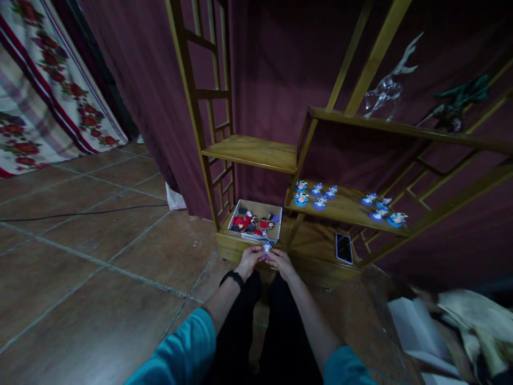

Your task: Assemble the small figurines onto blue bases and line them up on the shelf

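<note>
so yeah, both forearms (306,310) are stretched out front, left hand (249,260) and right hand (281,261) nearly meeting just past the knees (277,289), fingers (259,251) pinched inward.

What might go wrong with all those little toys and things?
The small figure is pinched by the fingers of the left hand and right hand, so it might slip and drop. The clear deer stands on thin legs, so a bump could topple it. The phone lies near the cabinet's front edge and might get knocked off.
</note>
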### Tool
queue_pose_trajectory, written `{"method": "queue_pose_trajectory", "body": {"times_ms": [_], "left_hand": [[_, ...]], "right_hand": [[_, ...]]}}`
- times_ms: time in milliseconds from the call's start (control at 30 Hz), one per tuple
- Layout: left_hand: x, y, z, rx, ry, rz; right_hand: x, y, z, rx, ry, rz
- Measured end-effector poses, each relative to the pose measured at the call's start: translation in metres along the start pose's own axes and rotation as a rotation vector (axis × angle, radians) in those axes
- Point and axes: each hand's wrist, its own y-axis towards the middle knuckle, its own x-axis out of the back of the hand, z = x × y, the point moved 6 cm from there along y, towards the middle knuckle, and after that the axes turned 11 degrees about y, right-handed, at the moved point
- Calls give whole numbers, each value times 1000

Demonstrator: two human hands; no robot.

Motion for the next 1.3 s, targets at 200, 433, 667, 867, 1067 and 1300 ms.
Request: {"method": "queue_pose_trajectory", "body": {"times_ms": [200,433,667,867,1067,1300], "left_hand": [[5,1,1,5,19,-17],[7,3,4,-51,54,-33],[10,2,2,-34,53,-22],[11,1,1,-32,-6,46],[13,3,2,-77,-11,47],[12,3,0,-121,11,74]], "right_hand": [[-3,0,0,-17,-11,2],[-6,-2,-1,12,10,-10],[-4,-1,-2,55,-40,-2],[3,7,-12,23,15,49],[6,9,-12,81,-28,49],[6,9,-10,101,-53,59]]}}
